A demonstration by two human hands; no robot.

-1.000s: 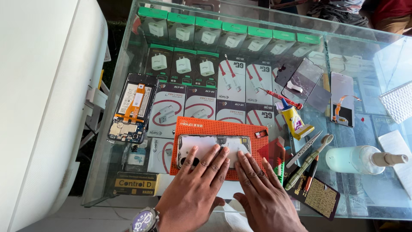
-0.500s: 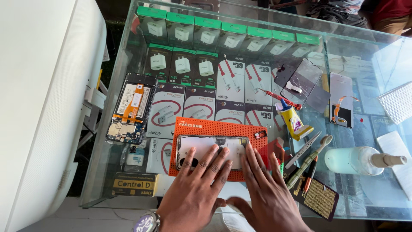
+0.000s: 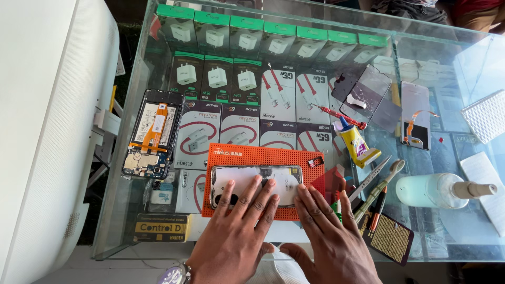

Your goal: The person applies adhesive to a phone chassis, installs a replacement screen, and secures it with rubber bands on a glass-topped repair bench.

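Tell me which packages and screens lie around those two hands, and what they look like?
Charger boxes: back row under the glass, green tops, white plugs pictured.
Cable boxes: middle rows, white with red cables.
Cracked screen glass: right on the counter, dark rectangle.
Glue tube: right of the orange mat, yellow, blue cap.

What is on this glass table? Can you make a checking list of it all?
Surface: glass counter, boxed chargers and cables shelved beneath.
Job's things: white phone back flat on orange mat.
Clutter: opened phone, glue tube, tweezers, spray bottle, cracked screen.
Hands: left hand and right hand lie flat, fingers pressing on the phone back.
Cables: orange flex ribbons in opened phone.
Surroundings: white casing at left.
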